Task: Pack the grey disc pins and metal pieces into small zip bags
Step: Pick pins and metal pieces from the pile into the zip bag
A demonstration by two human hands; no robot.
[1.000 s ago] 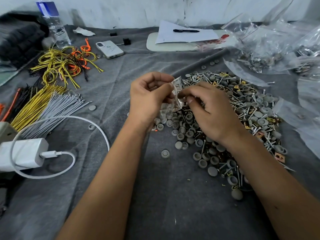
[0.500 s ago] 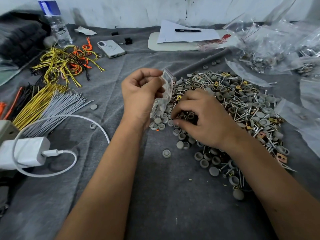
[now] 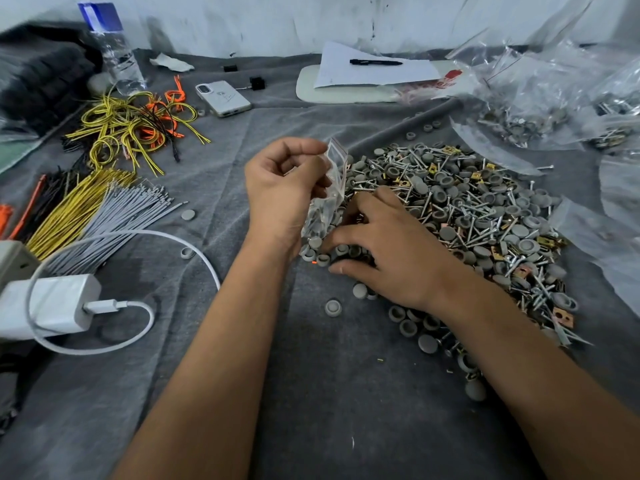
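At frame centre the left hand [image 3: 280,195] pinches a small bag [image 3: 329,199] upright, discs inside. Just right, the right hand [image 3: 384,251] presses curled fingers into the pile [image 3: 485,216]; seemingly gripping pieces, though I cannot tell.

Small zip bag [image 3: 329,195]: clear, red-striped top, upright, grey discs visible inside, lower end at the pile's near-left edge. Pile of grey disc pins [image 3: 485,216], screws and brass-coloured metal pieces [image 3: 562,318]: loose heap on grey cloth, strays at its edge.
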